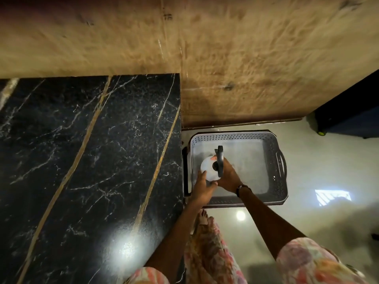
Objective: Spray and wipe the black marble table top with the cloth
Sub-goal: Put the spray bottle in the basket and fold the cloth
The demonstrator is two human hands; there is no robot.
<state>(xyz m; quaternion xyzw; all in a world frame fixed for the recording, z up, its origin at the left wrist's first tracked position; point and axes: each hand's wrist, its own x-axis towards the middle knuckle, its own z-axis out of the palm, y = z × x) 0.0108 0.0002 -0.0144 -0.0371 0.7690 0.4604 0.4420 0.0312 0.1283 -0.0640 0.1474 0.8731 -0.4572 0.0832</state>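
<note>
The black marble table top with gold and white veins fills the left half of the view. To its right, low on the floor, stands a grey perforated basket. Inside it I see a white spray bottle with a black trigger head, seen from above. My left hand grips the bottle's white body from the near side. My right hand wraps the neck just under the black trigger. No cloth is visible.
A brown textured wall runs behind the table and basket. The glossy pale floor reflects lights. A dark object sits at the right edge. My bare foot stands by the table's corner.
</note>
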